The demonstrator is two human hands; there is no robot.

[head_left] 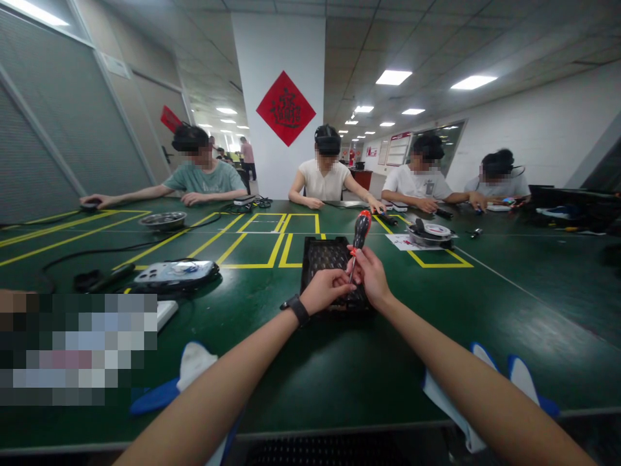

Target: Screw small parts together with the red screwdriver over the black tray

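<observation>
A screwdriver (361, 230) with a red and black handle stands nearly upright, handle up, over a black plastic basket (310, 252). My right hand (371, 277) is closed, its fingers pinching the screwdriver around the shaft just below the handle. At the lower end of the shaft, the fingertips of my left hand (326, 290) are pinched together. They meet the tip, but whether something small sits between them I cannot make out. A dark watch (297, 310) is on my left wrist. Both hands hide part of the basket's inside.
Blue-and-white gloves (194, 366) lie under my forearms. To the left are a phone in a case (177, 273) and a black cable (97, 254). Round metal dishes (163, 221) stand farther out. Several people sit across the green table (412, 382), marked with yellow tape.
</observation>
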